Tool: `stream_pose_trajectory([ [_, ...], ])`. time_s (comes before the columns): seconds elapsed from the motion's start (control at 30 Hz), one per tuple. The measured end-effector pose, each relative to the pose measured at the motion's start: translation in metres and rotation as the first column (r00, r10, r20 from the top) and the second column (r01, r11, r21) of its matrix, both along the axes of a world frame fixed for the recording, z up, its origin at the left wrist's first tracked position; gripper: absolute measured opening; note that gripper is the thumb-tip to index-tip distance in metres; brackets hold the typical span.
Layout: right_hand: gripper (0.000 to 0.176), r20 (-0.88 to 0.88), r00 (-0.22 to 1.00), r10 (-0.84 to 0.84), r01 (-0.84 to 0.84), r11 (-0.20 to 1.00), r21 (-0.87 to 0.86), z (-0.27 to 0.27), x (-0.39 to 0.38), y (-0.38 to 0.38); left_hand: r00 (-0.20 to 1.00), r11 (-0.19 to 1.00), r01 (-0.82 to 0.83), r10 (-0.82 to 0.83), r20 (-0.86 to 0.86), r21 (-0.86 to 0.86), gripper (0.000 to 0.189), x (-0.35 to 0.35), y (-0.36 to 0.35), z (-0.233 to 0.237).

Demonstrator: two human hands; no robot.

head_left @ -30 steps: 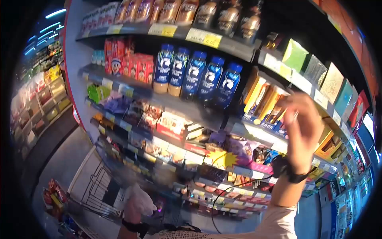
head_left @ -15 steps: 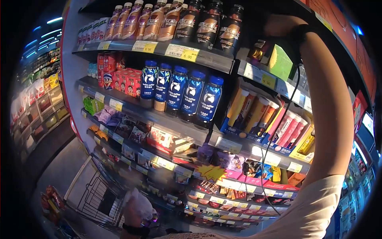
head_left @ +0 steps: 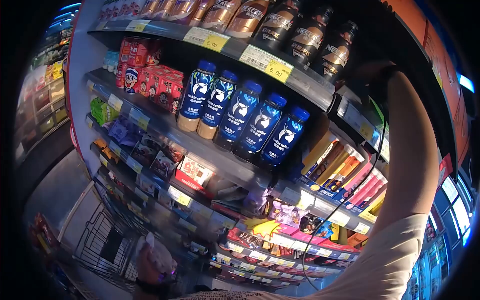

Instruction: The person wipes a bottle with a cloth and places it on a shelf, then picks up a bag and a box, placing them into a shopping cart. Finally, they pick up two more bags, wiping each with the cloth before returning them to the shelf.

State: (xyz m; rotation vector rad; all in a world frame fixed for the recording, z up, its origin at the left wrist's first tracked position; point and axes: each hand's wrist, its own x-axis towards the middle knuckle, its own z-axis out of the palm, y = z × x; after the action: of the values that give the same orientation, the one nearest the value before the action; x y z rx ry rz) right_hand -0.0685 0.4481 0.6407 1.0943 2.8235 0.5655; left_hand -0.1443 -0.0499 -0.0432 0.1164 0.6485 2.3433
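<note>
My right hand (head_left: 367, 75) is raised at the upper right, in deep shadow beside the dark Nescafe bottles (head_left: 332, 56). Its fingers are too dark to make out, and whether it touches a bottle cannot be seen. Low in the view, my left hand (head_left: 150, 270) is closed on a crumpled whitish plastic bag (head_left: 159, 254). A wire shopping cart (head_left: 107, 245) stands to the left of that hand. Between the two hands, blue-capped luckin coffee bottles (head_left: 240, 115) stand in a row on the middle shelf.
Red drink cartons (head_left: 162, 87) stand left of the coffee bottles. Boxes of stick packs (head_left: 335, 165) fill the shelf on the right. A thin dark cable (head_left: 345, 202) hangs across the shelf fronts. Bagged snacks (head_left: 285, 214) and a yellow starburst sign (head_left: 262, 228) are lower down.
The view has shifted, and the shelves now appear tilted and closer. My right hand has come down toward the Nescafe bottles. My left hand still has the bag.
</note>
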Motion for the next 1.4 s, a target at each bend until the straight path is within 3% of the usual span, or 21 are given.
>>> stream_pose_trajectory([
  [0.03, 0.033, -0.01, 0.996, 0.083, -0.083, 0.996, -0.04, -0.001, 0.003, 0.004, 0.999, 0.995, -0.022, 0.027, 0.047, -0.097, 0.022, -0.004, 0.001, -0.002],
  [0.1, 0.036, -0.228, 0.973, 0.021, -0.051, 0.99, -0.129, 0.003, 0.01, 0.01, 0.998, 0.978, -0.038, 0.049, 0.05, -0.207, 0.026, -0.01, 0.001, -0.004],
  [0.17, 0.038, -0.243, 0.968, 0.055, -0.067, 0.997, -0.04, 0.0, 0.014, -0.014, 0.997, 0.969, -0.067, 0.073, 0.017, -0.236, 0.028, -0.014, 0.004, -0.001],
  [0.23, 0.039, -0.037, 0.986, 0.161, -0.15, 0.966, 0.212, -0.004, 0.02, -0.035, 0.98, 0.946, -0.153, 0.183, 0.081, -0.287, 0.021, -0.011, 0.014, 0.013],
  [0.33, 0.043, -0.379, 0.913, 0.149, -0.221, 0.963, -0.155, 0.009, 0.029, -0.034, 0.972, 0.928, -0.158, 0.207, 0.115, -0.337, 0.013, -0.005, 0.012, 0.022],
  [0.43, 0.043, -0.541, 0.789, 0.292, -0.389, 0.918, -0.072, 0.0, 0.042, -0.051, 0.978, 0.926, -0.117, 0.17, 0.118, -0.36, 0.011, 0.002, 0.01, 0.021],
  [0.53, 0.048, -0.503, 0.723, 0.473, -0.516, 0.854, 0.062, -0.005, 0.061, -0.073, 0.986, 0.926, -0.064, 0.117, 0.12, -0.372, 0.016, 0.005, 0.009, 0.01],
  [0.63, 0.048, -0.48, 0.607, 0.633, -0.551, 0.771, 0.321, -0.027, 0.072, -0.1, 0.908, 0.816, -0.129, -0.131, -0.398, -0.563, 0.045, 0.008, -0.004, -0.001],
  [0.7, 0.038, -0.462, 0.471, 0.751, -0.528, 0.66, 0.534, -0.041, 0.078, -0.119, 0.948, 0.866, -0.085, -0.082, -0.308, -0.493, 0.046, 0.024, 0.001, 0.023],
  [0.77, 0.035, -0.484, 0.308, 0.819, -0.476, 0.573, 0.667, -0.054, 0.089, -0.126, 0.996, 0.903, 0.055, -0.078, -0.038, -0.426, 0.045, 0.038, 0.001, 0.035],
  [0.8, 0.032, -0.481, 0.294, 0.826, -0.423, 0.563, 0.71, -0.061, 0.1, -0.138, 0.992, 0.918, 0.117, -0.086, 0.098, -0.378, 0.044, 0.045, 0.0, 0.04],
  [0.9, 0.027, -0.59, 0.022, 0.807, -0.449, 0.536, 0.715, -0.08, 0.132, -0.17, 0.985, 0.986, 0.153, -0.157, 0.066, 0.068, 0.016, 0.074, 0.006, 0.066],
  [0.93, 0.023, -0.604, -0.062, 0.794, -0.475, 0.509, 0.718, -0.087, 0.143, -0.181, 0.984, 0.992, 0.048, -0.026, 0.179, -0.119, 0.015, 0.087, 0.011, 0.089],
  [1.03, 0.024, -0.639, -0.158, 0.753, -0.57, 0.459, 0.682, -0.125, 0.174, -0.218, 0.978, 0.979, 0.204, -0.203, -0.038, 0.009, 0.015, 0.091, -0.001, 0.056],
  [1.07, 0.025, -0.638, -0.095, 0.764, -0.56, 0.489, 0.669, -0.142, 0.182, -0.232, 0.976, 0.976, 0.216, -0.216, 0.027, 0.003, 0.016, 0.092, -0.004, 0.048],
  [1.13, 0.027, -0.626, 0.05, 0.778, -0.581, 0.532, 0.616, -0.182, 0.199, -0.26, 0.973, 0.928, -0.007, -0.08, -0.216, -0.372, 0.028, 0.081, -0.023, -0.005],
  [1.2, 0.032, -0.623, 0.131, 0.772, -0.639, 0.546, 0.542, -0.228, 0.209, -0.283, 0.98, 0.878, -0.119, 0.028, -0.199, -0.464, 0.042, 0.079, -0.035, -0.029],
  [1.3, 0.043, -0.722, 0.222, 0.656, -0.774, 0.568, 0.278, -0.309, 0.205, -0.301, 0.997, 0.937, -0.067, 0.074, 0.007, -0.343, 0.036, 0.084, -0.054, -0.018],
  [1.33, 0.048, -0.762, 0.295, 0.577, -0.808, 0.576, 0.123, -0.334, 0.2, -0.305, 0.998, 0.948, -0.018, 0.035, 0.047, -0.318, 0.036, 0.087, -0.062, 0.0],
  [1.37, 0.053, -0.785, 0.379, 0.489, -0.824, 0.565, -0.046, -0.361, 0.193, -0.308, 0.999, 0.947, -0.034, 0.04, 0.013, -0.318, 0.037, 0.081, -0.067, -0.015],
  [1.4, 0.059, -0.835, 0.451, 0.315, -0.81, 0.537, -0.235, -0.389, 0.181, -0.309, 0.994, 0.954, 0.099, -0.081, 0.076, -0.284, 0.04, 0.079, -0.082, -0.016],
])
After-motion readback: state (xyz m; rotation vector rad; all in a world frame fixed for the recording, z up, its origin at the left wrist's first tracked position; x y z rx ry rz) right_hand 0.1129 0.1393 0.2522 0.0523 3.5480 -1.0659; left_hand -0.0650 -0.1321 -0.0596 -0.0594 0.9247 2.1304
